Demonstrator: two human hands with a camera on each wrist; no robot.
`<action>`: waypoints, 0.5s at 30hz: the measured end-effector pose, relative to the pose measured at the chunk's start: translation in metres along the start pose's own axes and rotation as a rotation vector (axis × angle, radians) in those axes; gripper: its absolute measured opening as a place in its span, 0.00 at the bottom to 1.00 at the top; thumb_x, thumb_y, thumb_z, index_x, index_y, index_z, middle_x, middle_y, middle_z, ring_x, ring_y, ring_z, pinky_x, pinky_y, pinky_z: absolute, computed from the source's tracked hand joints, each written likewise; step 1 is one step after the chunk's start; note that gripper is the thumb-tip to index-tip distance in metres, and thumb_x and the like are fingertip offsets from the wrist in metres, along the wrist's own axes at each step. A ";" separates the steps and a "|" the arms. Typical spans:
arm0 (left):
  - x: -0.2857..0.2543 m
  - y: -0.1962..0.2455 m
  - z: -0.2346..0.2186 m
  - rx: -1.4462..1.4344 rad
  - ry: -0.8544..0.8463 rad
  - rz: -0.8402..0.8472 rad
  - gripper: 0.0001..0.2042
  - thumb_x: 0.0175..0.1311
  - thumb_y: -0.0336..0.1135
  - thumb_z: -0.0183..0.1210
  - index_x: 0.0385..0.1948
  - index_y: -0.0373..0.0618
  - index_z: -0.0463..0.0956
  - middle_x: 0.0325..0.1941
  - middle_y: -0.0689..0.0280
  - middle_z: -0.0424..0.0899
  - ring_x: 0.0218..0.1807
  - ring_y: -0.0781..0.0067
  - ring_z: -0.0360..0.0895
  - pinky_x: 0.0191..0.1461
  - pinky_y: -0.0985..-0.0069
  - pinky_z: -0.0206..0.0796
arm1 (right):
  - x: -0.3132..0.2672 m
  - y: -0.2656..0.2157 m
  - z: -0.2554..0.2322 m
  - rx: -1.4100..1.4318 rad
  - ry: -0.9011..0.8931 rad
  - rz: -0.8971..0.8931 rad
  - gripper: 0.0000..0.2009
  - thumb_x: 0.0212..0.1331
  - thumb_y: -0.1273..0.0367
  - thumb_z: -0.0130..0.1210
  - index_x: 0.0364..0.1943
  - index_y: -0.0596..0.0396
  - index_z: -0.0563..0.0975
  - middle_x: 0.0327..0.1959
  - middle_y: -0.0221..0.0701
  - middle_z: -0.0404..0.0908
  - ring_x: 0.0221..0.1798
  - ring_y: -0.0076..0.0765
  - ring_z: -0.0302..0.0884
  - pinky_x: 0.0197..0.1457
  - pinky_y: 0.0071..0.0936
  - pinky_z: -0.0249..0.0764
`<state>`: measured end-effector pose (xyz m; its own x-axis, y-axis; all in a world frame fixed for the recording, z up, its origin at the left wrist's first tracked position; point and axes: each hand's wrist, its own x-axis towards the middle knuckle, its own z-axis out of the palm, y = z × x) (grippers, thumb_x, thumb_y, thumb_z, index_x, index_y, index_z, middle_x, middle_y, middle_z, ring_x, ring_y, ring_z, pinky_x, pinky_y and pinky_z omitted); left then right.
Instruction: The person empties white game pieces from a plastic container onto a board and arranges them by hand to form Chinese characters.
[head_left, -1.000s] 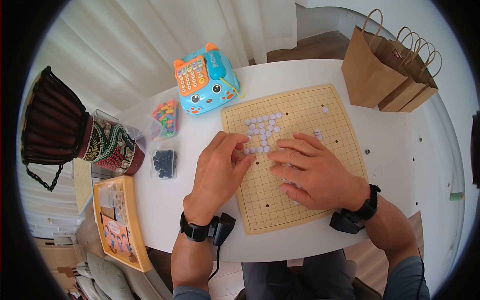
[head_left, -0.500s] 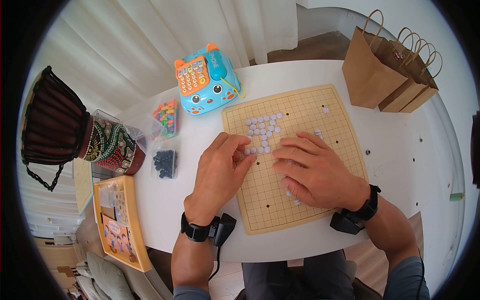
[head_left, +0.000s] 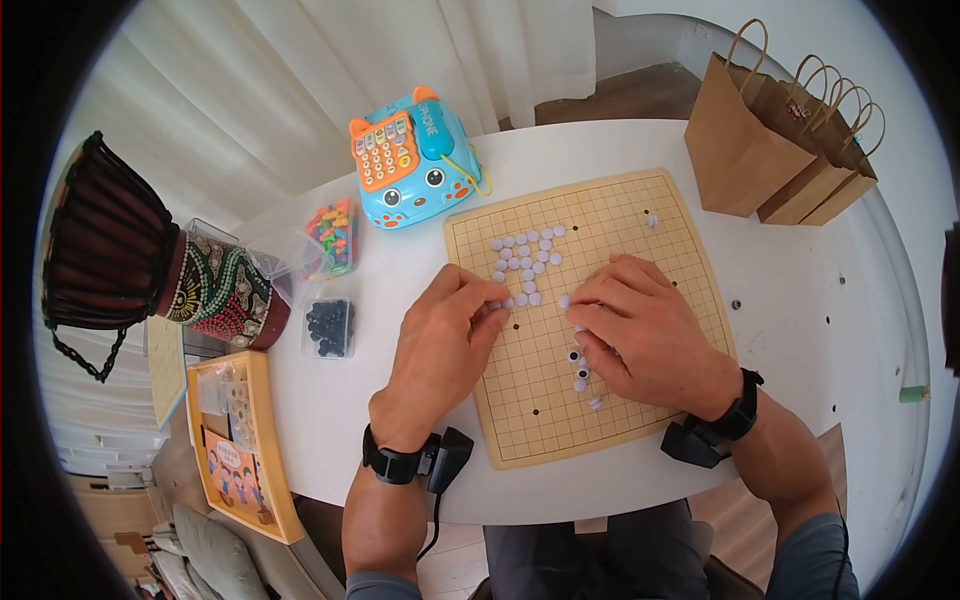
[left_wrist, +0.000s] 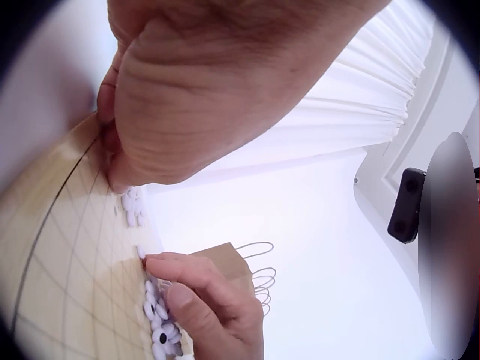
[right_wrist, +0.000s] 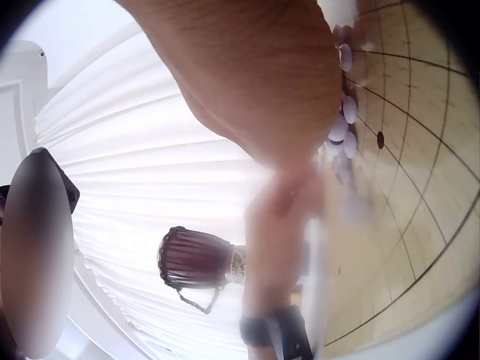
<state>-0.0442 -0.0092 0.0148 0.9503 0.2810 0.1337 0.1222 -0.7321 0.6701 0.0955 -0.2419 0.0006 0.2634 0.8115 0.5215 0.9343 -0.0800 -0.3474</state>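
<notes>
White Go stones [head_left: 527, 263] form a pattern on the upper left of the wooden grid board [head_left: 535, 440]. My left hand [head_left: 440, 330] is at the pattern's lower left end, its thumb and forefinger pinching a stone there, largely hidden. My right hand [head_left: 650, 325] hovers low over the middle of the board, fingers bent loosely. Its forefinger touches a single white stone [head_left: 565, 302]; in the left wrist view the thumb stands apart from that fingertip. Beside and below the right thumb lie loose stones [head_left: 582, 385], two with a black dot facing up.
A few white stones [head_left: 652, 220] lie at the board's upper right. Left of the board stand a box of black stones [head_left: 328, 328], a box of coloured pieces [head_left: 332, 235] and a drum [head_left: 215, 285]. A toy phone [head_left: 410, 165] and paper bags [head_left: 745, 140] are behind.
My right hand has drawn back to the right with its fingers more bent, uncovering loose stones, some dotted. My left fingertips have shifted slightly right over the pattern's lower left end.
</notes>
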 end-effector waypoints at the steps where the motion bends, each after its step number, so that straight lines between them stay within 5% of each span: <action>1: 0.000 0.000 0.000 0.000 0.000 0.000 0.10 0.75 0.25 0.73 0.54 0.36 0.90 0.51 0.59 0.87 0.43 0.65 0.89 0.50 0.70 0.83 | 0.000 0.000 0.000 0.000 0.000 0.000 0.06 0.66 0.71 0.69 0.43 0.56 0.89 0.49 0.31 0.88 0.58 0.44 0.83 0.71 0.45 0.79; 15: 0.000 0.001 0.001 0.008 0.009 0.005 0.10 0.76 0.23 0.72 0.54 0.36 0.90 0.51 0.58 0.88 0.45 0.63 0.91 0.50 0.68 0.84 | 0.000 -0.003 -0.004 0.052 -0.125 -0.030 0.10 0.65 0.69 0.71 0.47 0.56 0.89 0.57 0.33 0.89 0.66 0.45 0.83 0.83 0.50 0.74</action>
<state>-0.0433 -0.0107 0.0149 0.9483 0.2827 0.1439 0.1194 -0.7383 0.6638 0.0936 -0.2442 0.0051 0.2008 0.8790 0.4325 0.9268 -0.0274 -0.3746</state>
